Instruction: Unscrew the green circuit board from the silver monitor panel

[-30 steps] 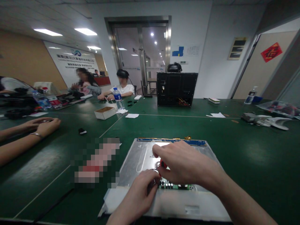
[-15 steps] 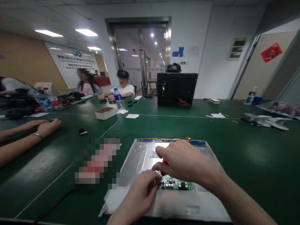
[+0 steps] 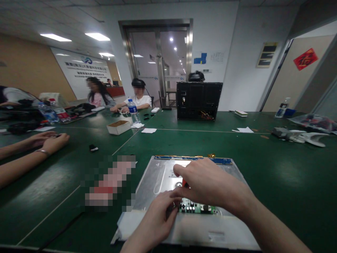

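A flat silver display panel (image 3: 147, 182) lies on the table before me, a thin blue circuit strip (image 3: 193, 160) along its far edge. Near its middle a small green circuit board (image 3: 198, 207) carries several black parts. My left hand (image 3: 159, 214) has its fingers pinched together at the board's left end; what is between them is hidden. Over the board, my right hand (image 3: 207, 182) is closed on a red-handled tool (image 3: 185, 183), of which only a bit of red shows. Both hands' fingertips meet at the board.
Left of the panel is a blurred-out pinkish item (image 3: 113, 181). Another person's hands (image 3: 52, 140) rest at the far left. Farther off stand an open white box (image 3: 119, 128), a water bottle (image 3: 132, 108) and a black equipment case (image 3: 199, 101). White-and-grey parts (image 3: 297, 135) lie at right.
My right hand has turned slightly, its thumb lower against the left fingertips. More of the round metal piece beside the red handle shows. My left hand and the panel stay in place.
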Demonstrator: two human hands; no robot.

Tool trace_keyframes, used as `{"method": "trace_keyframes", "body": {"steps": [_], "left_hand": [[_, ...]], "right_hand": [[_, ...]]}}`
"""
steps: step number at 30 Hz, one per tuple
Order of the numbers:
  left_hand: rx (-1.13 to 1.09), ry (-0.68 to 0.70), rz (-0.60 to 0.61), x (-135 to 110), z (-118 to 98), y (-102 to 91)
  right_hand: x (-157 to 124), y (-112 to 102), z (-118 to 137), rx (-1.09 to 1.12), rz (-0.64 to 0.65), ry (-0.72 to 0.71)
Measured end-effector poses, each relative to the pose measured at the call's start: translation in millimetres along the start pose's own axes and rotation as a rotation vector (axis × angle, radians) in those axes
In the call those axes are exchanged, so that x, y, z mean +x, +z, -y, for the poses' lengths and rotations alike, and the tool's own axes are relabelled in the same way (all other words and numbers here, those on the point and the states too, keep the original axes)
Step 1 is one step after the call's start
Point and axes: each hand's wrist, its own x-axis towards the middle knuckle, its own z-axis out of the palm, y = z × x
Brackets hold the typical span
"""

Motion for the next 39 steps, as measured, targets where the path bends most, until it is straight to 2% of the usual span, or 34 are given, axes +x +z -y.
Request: {"method": "trace_keyframes", "body": {"steps": [6, 14, 22, 28, 34, 39], "left_hand": [[0.012, 0.021, 0.012, 0.8, -0.6, -1.4], [0.015, 0.021, -0.007, 0.6, -0.2, 0.1], [0.014, 0.016, -0.017, -0.6, 1.1, 0.7], [0.036, 0.027, -0.006, 0.5, -0.1, -0.8], [0.010, 0.023, 0.001, 0.4, -1.0, -0.9], [0.009, 0.001, -0.023, -0.3, 0.1, 1.2]], "right_hand": [[0.5, 3.1, -0.2, -0.051, -0.022, 0.005], [-3.9, -0.6, -1.4, 0.042, -0.021, -0.119], [0.1, 3.0, -1.5, -0.020, 0.004, -0.012], [-0.4, 1.5, -0.6, -0.037, -0.024, -0.039], [-2.4, -1.6, 0.9, 0.028, 0.002, -0.109], [0.5, 1.6, 0.9, 0.005, -0.019, -0.052]]}}
